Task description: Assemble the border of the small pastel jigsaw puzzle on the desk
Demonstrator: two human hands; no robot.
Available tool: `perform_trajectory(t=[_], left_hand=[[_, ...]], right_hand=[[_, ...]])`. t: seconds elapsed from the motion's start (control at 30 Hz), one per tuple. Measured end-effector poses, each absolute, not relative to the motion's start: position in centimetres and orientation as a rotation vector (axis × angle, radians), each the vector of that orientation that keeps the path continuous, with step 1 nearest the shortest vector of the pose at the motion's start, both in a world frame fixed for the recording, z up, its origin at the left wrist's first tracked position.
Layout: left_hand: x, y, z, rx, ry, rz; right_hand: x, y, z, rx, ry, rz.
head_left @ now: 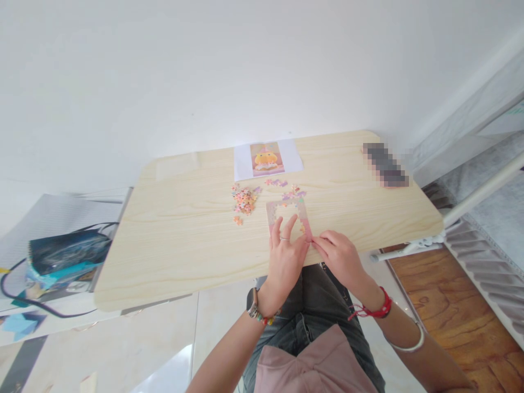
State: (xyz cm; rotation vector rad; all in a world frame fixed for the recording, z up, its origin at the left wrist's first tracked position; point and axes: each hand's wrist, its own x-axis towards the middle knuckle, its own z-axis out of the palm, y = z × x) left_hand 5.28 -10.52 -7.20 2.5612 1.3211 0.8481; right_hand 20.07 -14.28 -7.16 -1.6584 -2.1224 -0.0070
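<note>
A partly assembled jigsaw puzzle (270, 210), a pinkish rectangular border around a bare middle, lies near the table's front edge. My left hand (284, 256) rests over its lower part, fingers spread, the thumb side at the lower right corner. At that same corner, the fingertips of my right hand (340, 256) are pinched together; what is between them is too small to make out. Just left of the puzzle is a heap of loose jigsaw pieces (245, 200). Small clusters of pieces (277, 183) lie behind it.
A printed reference picture (267, 159) on white paper lies at the table's (184, 229) back edge. The phone-like dark object (386, 165), blurred, is at the back right. To the left, a dark bag (67, 254) and a black cable (45, 310) sit beside the table.
</note>
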Motion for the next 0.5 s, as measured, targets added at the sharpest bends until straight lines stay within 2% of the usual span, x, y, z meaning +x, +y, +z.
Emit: perform_trajectory(t=[0.17, 0.5], left_hand=[[5.3, -10.5, -7.2, 2.565, 1.322, 0.834], [5.2, -10.5, -7.3, 2.579, 1.338, 0.83]], right_hand=[[20.1, -14.4, -7.3, -1.67, -2.093, 0.027], [21.6, -12.2, -5.8, -1.556, -2.193, 0.466]])
